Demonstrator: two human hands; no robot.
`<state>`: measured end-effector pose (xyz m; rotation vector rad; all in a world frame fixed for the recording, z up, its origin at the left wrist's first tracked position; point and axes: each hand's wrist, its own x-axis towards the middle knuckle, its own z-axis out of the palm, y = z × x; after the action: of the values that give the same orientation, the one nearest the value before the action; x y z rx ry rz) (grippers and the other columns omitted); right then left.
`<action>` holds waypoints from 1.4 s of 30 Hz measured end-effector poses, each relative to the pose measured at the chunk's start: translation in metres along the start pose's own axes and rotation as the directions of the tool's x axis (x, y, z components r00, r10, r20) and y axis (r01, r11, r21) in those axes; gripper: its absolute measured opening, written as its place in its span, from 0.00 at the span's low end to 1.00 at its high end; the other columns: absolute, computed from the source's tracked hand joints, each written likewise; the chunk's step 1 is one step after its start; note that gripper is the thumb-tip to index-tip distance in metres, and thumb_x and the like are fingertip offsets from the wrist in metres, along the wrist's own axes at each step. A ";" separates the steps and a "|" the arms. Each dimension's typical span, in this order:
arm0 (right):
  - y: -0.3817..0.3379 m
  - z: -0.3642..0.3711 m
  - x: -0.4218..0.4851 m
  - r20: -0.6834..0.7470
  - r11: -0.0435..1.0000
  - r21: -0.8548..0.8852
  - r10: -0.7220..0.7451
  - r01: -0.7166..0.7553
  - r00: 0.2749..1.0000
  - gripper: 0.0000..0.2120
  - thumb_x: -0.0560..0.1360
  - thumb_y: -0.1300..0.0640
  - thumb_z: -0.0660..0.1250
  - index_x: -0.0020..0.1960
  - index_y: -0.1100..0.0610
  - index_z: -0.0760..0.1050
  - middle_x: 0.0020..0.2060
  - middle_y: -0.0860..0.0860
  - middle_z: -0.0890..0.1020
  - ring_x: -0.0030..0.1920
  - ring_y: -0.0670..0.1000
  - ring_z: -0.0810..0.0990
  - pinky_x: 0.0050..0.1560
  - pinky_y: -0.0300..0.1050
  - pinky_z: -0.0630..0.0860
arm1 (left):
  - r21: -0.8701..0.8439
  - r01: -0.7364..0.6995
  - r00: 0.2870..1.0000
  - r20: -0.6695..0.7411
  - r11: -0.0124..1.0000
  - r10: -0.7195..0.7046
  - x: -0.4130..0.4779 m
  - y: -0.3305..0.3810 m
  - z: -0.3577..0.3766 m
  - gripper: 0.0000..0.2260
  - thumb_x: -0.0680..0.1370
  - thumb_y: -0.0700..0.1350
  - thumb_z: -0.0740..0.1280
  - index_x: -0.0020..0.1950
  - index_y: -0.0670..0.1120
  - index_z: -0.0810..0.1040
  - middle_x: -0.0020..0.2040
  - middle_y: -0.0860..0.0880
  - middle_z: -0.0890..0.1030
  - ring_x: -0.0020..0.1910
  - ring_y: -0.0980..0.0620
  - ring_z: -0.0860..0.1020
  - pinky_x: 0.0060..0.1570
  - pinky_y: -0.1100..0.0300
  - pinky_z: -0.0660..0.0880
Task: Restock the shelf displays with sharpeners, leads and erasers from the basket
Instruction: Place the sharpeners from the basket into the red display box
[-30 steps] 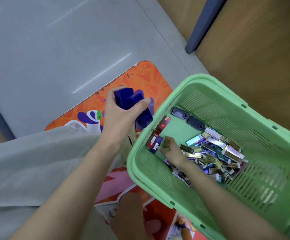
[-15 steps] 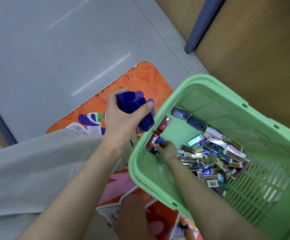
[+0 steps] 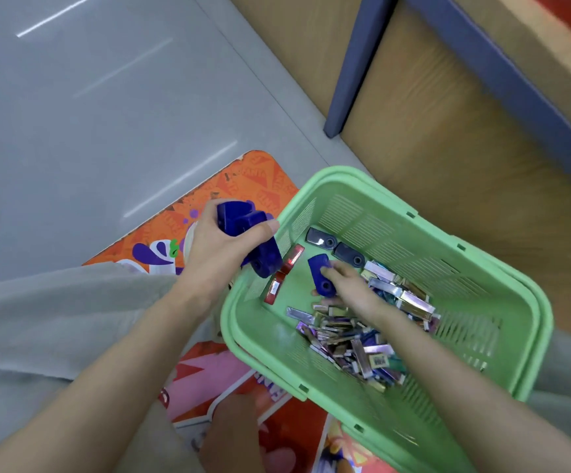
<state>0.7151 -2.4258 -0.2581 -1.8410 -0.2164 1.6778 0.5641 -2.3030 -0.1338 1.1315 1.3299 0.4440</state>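
Up comes the right hand (image 3: 349,288) out of the foil pile it was digging in a second ago, and now it has a blue sharpener (image 3: 321,278) pinched between thumb and fingertips, just above the basket bottom.

Biggest first: smooth grey floor (image 3: 89,114) with streaks of reflected light, and to the right a wood-grain shelf unit (image 3: 431,148) with a dark blue post (image 3: 355,63). A pale grey garment (image 3: 38,319) fills the lower left. A glossy orange cartoon-print mat (image 3: 250,179) with a rounded corner lies on the floor.

Over it sits the green basket (image 3: 328,175), moulded plastic with slotted walls and a thick rolled rim. Inside, a loose heap of lead cases (image 3: 362,332), slim, shiny and foil-like, lies toward the near side.

The left hand (image 3: 219,254) hovers at the basket's left rim, fingers and thumb wrapped round a stack of blue sharpeners (image 3: 243,220), chunky and matte.

The held sharpener is a rounded oblong; its long axis runs away from the person, hole end nearest. Two black sharpeners (image 3: 320,237) lie side by side at the far wall. Two red pieces (image 3: 292,259) rest against the left wall, possibly cases, too blurred to call.
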 end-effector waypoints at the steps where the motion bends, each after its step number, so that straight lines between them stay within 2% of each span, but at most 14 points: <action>1: -0.012 -0.006 -0.012 -0.004 0.998 -0.023 -0.055 0.055 0.998 0.09 0.82 0.57 0.56 0.60 0.57 0.68 0.48 0.55 0.79 0.36 0.47 0.79 0.32 0.37 0.75 | -0.014 0.006 1.000 0.018 1.000 -0.005 -0.004 0.002 0.004 0.18 0.67 0.44 0.77 0.51 0.49 0.71 0.43 0.52 0.76 0.35 0.60 0.77 0.32 0.69 0.73; 4: -0.047 -0.022 -0.050 0.014 0.976 -0.026 -0.216 0.216 0.976 0.09 0.82 0.54 0.55 0.57 0.56 0.71 0.43 0.53 0.81 0.28 0.44 0.73 0.29 0.34 0.67 | -0.038 0.008 0.998 0.068 0.999 -0.006 -0.019 0.009 0.020 0.16 0.70 0.39 0.74 0.53 0.45 0.71 0.42 0.51 0.76 0.29 0.65 0.76 0.28 0.71 0.71; 8: -0.085 -0.037 -0.106 0.026 0.925 -0.103 -0.365 0.365 0.931 0.06 0.82 0.56 0.57 0.55 0.57 0.70 0.39 0.50 0.76 0.35 0.49 0.74 0.38 0.40 0.69 | -0.025 -0.063 0.991 0.115 0.998 0.065 -0.038 0.024 0.038 0.17 0.68 0.45 0.76 0.52 0.50 0.72 0.42 0.54 0.77 0.34 0.63 0.76 0.32 0.69 0.72; 10: -0.096 -0.041 -0.136 0.010 0.885 -0.137 -0.447 0.444 0.894 0.03 0.81 0.58 0.58 0.53 0.56 0.70 0.43 0.51 0.77 0.35 0.47 0.77 0.36 0.37 0.71 | -0.062 -0.088 0.987 0.126 0.994 0.095 -0.049 0.037 0.047 0.18 0.68 0.45 0.76 0.53 0.48 0.72 0.42 0.53 0.77 0.36 0.59 0.76 0.34 0.67 0.72; 12: -0.101 -0.044 -0.165 -0.036 0.847 -0.140 -0.522 0.513 0.852 0.04 0.80 0.60 0.60 0.55 0.58 0.69 0.45 0.52 0.78 0.32 0.42 0.78 0.34 0.34 0.72 | -0.099 -0.121 0.980 0.148 0.988 0.135 -0.061 0.050 0.057 0.19 0.68 0.44 0.76 0.54 0.46 0.72 0.42 0.52 0.78 0.38 0.57 0.77 0.34 0.66 0.73; 17: -0.110 -0.057 -0.228 -0.139 0.737 -0.234 -0.671 0.634 0.729 0.09 0.77 0.60 0.65 0.57 0.59 0.74 0.44 0.49 0.81 0.37 0.44 0.79 0.37 0.36 0.75 | -0.160 -0.206 0.947 0.218 0.965 0.238 -0.084 0.081 0.073 0.18 0.69 0.43 0.76 0.54 0.47 0.72 0.45 0.51 0.78 0.41 0.55 0.77 0.41 0.63 0.74; 20: -0.122 -0.070 -0.245 -0.249 0.692 -0.298 -0.722 0.658 0.646 0.09 0.76 0.60 0.66 0.56 0.59 0.74 0.43 0.49 0.82 0.36 0.42 0.80 0.36 0.33 0.75 | -0.140 -0.279 0.917 0.254 0.950 0.307 -0.088 0.105 0.076 0.18 0.69 0.46 0.76 0.52 0.50 0.70 0.44 0.53 0.77 0.40 0.58 0.76 0.37 0.65 0.72; 22: -0.138 -0.081 -0.249 -0.316 0.651 -0.383 -0.759 0.655 0.570 0.09 0.76 0.59 0.67 0.55 0.58 0.73 0.44 0.49 0.82 0.36 0.40 0.79 0.37 0.32 0.74 | -0.136 -0.315 0.903 0.262 0.939 0.341 -0.083 0.124 0.075 0.19 0.68 0.47 0.76 0.53 0.50 0.70 0.44 0.54 0.76 0.40 0.58 0.76 0.36 0.66 0.71; 24: -0.159 -0.091 -0.247 -0.360 0.609 -0.461 -0.793 0.645 0.491 0.09 0.76 0.58 0.67 0.55 0.58 0.74 0.45 0.50 0.81 0.37 0.41 0.79 0.37 0.35 0.76 | -0.143 -0.340 0.899 0.242 0.929 0.366 -0.075 0.145 0.073 0.21 0.67 0.48 0.77 0.54 0.49 0.70 0.45 0.54 0.76 0.42 0.56 0.77 0.40 0.62 0.75; 28: -0.213 -0.111 -0.233 -0.436 0.552 -0.613 -0.833 0.566 0.341 0.07 0.78 0.54 0.66 0.54 0.52 0.73 0.48 0.49 0.80 0.43 0.46 0.81 0.50 0.46 0.80 | -0.189 -0.358 0.898 0.198 0.914 0.393 -0.057 0.176 0.069 0.21 0.65 0.51 0.78 0.51 0.51 0.70 0.45 0.54 0.76 0.43 0.54 0.78 0.49 0.53 0.79; 31: -0.255 -0.126 -0.211 -0.467 0.527 -0.688 -0.848 0.499 0.251 0.06 0.77 0.53 0.65 0.52 0.50 0.71 0.47 0.49 0.80 0.49 0.53 0.81 0.54 0.54 0.77 | -0.254 -0.341 0.901 0.188 0.905 0.392 -0.046 0.189 0.071 0.21 0.66 0.50 0.78 0.50 0.51 0.70 0.45 0.54 0.77 0.43 0.55 0.78 0.44 0.57 0.79; 35: -0.309 -0.140 -0.183 -0.475 0.502 -0.768 -0.863 0.398 0.171 0.13 0.77 0.54 0.66 0.59 0.57 0.72 0.51 0.52 0.78 0.54 0.52 0.78 0.56 0.45 0.74 | -0.366 -0.313 0.912 0.140 0.876 0.384 -0.033 0.200 0.077 0.19 0.67 0.48 0.77 0.50 0.50 0.69 0.44 0.54 0.75 0.40 0.58 0.77 0.36 0.65 0.74; 38: -0.335 -0.144 -0.163 -0.486 0.494 -0.784 -0.865 0.377 0.125 0.14 0.77 0.54 0.66 0.60 0.57 0.70 0.53 0.53 0.78 0.55 0.52 0.77 0.57 0.45 0.74 | -0.380 -0.325 0.907 0.133 0.866 0.399 -0.024 0.210 0.082 0.20 0.68 0.48 0.77 0.51 0.50 0.69 0.44 0.55 0.75 0.39 0.59 0.76 0.35 0.66 0.74; 42: -0.357 -0.149 -0.138 -0.389 0.416 -0.868 -0.909 0.271 0.148 0.16 0.77 0.55 0.66 0.62 0.57 0.69 0.57 0.55 0.78 0.56 0.52 0.77 0.56 0.46 0.75 | -0.379 -0.318 0.903 0.158 0.869 0.399 -0.011 0.219 0.090 0.20 0.68 0.49 0.76 0.52 0.50 0.69 0.44 0.55 0.75 0.40 0.59 0.76 0.35 0.67 0.73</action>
<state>0.9336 -2.2659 0.0509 -2.2724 -1.0883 -0.1846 0.7148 -2.2504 0.0414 1.0960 0.7918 0.7652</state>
